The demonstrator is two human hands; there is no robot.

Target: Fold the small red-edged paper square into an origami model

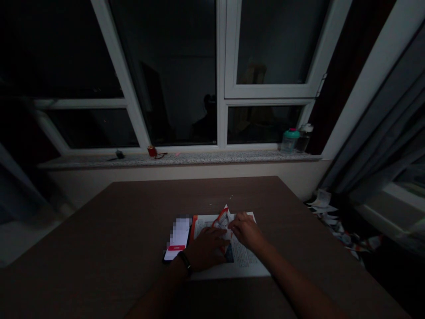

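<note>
A printed sheet with text and a red-orange edge lies on the table. On top of it is a folded piece of printed paper, its red and white pointed corner sticking up. My left hand, with a dark band at the wrist, rests over the folded paper with its fingers spread. From the right, my right hand pinches the folded paper near its raised edge. Dim light and the fingers hide part of the folds. Just left of the sheet, near my left hand, lies a phone with its screen lit.
The brown table reaches toward a stone windowsill. On the sill stand a teal-lidded bottle, a clear bottle, a small red object and a small dark bottle. Loose papers lie beyond the table's right edge.
</note>
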